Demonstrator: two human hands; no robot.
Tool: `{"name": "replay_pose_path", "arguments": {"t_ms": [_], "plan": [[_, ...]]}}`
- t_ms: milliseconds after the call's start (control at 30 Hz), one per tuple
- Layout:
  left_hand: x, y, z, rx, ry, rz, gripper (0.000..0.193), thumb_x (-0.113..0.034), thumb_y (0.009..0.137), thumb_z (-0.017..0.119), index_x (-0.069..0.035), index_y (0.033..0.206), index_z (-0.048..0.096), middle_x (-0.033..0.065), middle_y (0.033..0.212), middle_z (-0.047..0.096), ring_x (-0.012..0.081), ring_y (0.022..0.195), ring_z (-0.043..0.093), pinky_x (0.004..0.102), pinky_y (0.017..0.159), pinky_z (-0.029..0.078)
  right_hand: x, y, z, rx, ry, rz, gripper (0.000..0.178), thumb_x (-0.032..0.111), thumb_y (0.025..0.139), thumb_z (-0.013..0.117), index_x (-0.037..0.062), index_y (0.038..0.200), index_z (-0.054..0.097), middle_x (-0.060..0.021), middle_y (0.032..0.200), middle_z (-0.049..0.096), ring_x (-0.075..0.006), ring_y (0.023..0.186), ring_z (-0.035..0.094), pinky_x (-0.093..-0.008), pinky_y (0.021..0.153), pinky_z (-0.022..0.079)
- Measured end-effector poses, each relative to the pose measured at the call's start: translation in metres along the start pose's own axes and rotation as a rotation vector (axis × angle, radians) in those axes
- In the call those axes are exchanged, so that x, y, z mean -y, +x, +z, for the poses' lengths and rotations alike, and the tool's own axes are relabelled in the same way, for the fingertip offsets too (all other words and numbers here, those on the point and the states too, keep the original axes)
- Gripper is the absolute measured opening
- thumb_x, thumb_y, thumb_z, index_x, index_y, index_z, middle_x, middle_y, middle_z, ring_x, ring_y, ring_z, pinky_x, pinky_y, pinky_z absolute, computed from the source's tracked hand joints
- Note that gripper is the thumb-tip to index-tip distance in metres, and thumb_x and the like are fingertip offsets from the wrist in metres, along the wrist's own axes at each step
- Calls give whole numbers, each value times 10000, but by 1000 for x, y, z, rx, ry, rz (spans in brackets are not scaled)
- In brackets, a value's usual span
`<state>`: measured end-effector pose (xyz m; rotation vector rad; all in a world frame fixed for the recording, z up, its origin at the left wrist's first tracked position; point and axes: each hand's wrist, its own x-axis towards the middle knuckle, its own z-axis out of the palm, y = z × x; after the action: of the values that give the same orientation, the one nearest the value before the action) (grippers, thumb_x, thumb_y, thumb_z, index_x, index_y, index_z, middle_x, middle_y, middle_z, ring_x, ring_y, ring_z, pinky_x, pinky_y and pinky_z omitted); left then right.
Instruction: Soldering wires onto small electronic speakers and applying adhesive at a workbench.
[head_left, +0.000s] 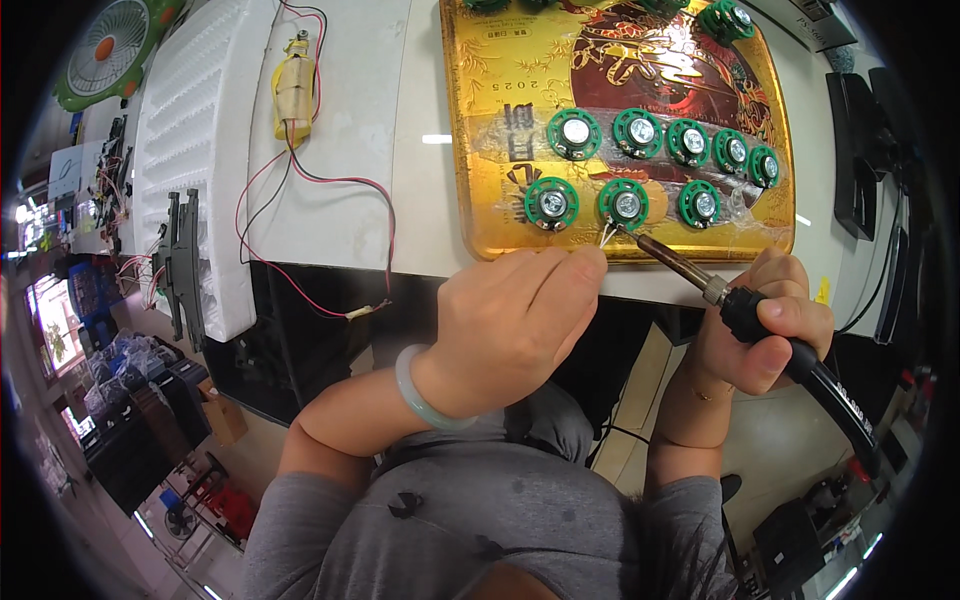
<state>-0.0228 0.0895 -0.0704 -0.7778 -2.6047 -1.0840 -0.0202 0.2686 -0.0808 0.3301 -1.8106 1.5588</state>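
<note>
My right hand [765, 325] is wrapped round the black handle of a soldering iron [672, 262]. Its tip reaches the lower edge of a small round green speaker [625, 205] with a silver centre. At that same edge, thin pale wires [607, 234] run down to my left hand [515, 320], whose fingertips are pinched on them. The speaker sits in the front row on a gold and dark red metal tray [478, 215], between one speaker [551, 204] on its left and another [699, 204] on its right. Several more lie behind, along a strip of clear tape.
To the left, a yellow-wrapped pack [294, 95] with red and black leads [350, 180] lies on the white table [400, 215]. A white foam tray [205, 130] holds black strips [180, 270] beside it. A green fan [108, 50] stands at the far left.
</note>
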Motion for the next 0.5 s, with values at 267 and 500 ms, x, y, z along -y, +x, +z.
{"name": "replay_pose_path", "arguments": {"t_ms": [267,500], "plan": [[2,-2,3,-1,53,11,172,33,665,634,-7,807,545,87,685,558,229,532,544,290,477,431,0,0,1,0,-6,-2,382,434,790,570,65,771,471,13,469,368,-105,462,339,-236,454,264],[4,-2,0,46,18,53,194,50,668,625,5,827,522,85,703,540,233,527,526,293,467,420,0,0,0,-21,34,-7,392,462,785,564,84,775,460,27,470,359,-102,459,339,-235,447,258]]}}
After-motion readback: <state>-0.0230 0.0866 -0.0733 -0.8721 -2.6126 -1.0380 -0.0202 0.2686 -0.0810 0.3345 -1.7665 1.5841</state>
